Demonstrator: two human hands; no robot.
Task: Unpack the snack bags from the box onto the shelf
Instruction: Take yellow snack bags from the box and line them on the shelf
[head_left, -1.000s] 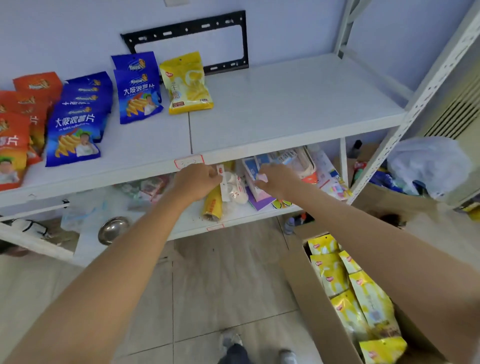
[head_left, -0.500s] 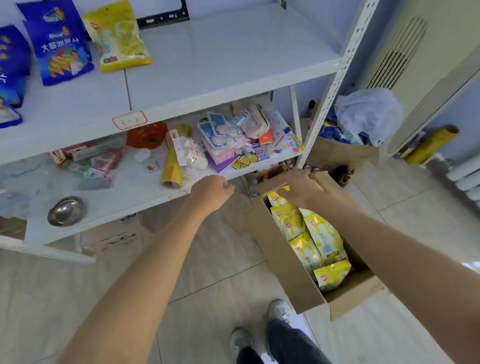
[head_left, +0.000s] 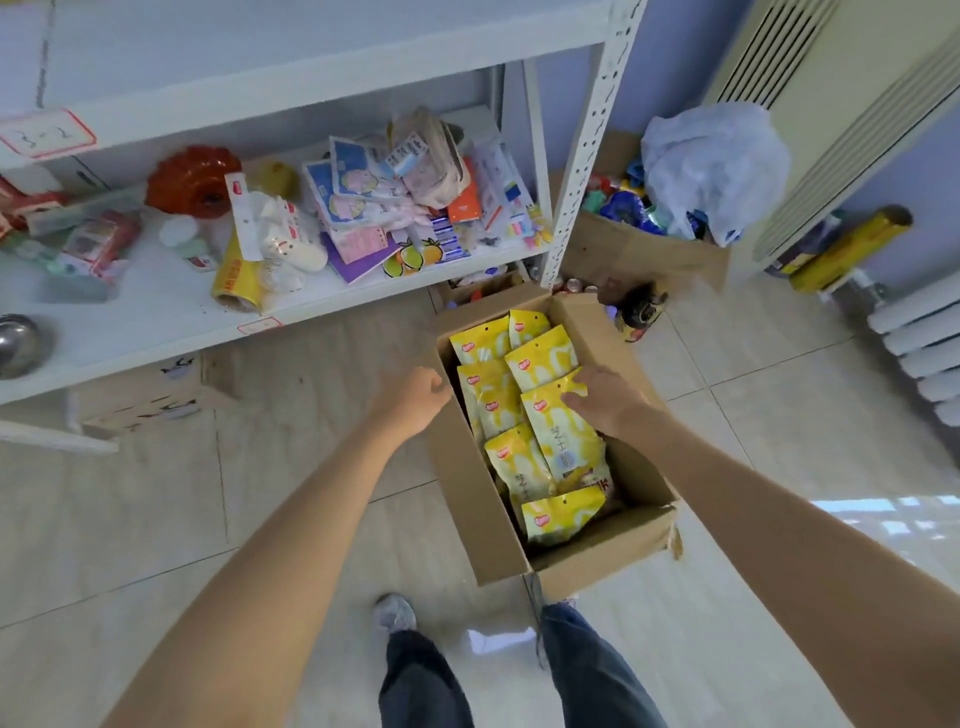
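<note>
Already the right hand (head_left: 602, 402) lays loosely spread fingers on a yellow snack bag (head_left: 558, 421) in the box (head_left: 483, 499) at five o'clock from the shelf (head_left: 311, 88). The left hand (head_left: 415, 397), loosely curled and holding nothing, hovers at the box's nine-o'clock wall — a one-handed pinch on slick, overlapping bags could slip or drag a neighbour out.

An open brown cardboard box (head_left: 483, 499) stands on the tiled floor just in front of a white metal shelf unit (head_left: 576, 171), its flaps folded outward. Glossy yellow snack bags (head_left: 543, 353) with small red logos fill it, lying overlapped in two loose rows, faces up. One yellow bag nearest the viewer (head_left: 558, 519) lies crosswise against the box's near wall.
</note>
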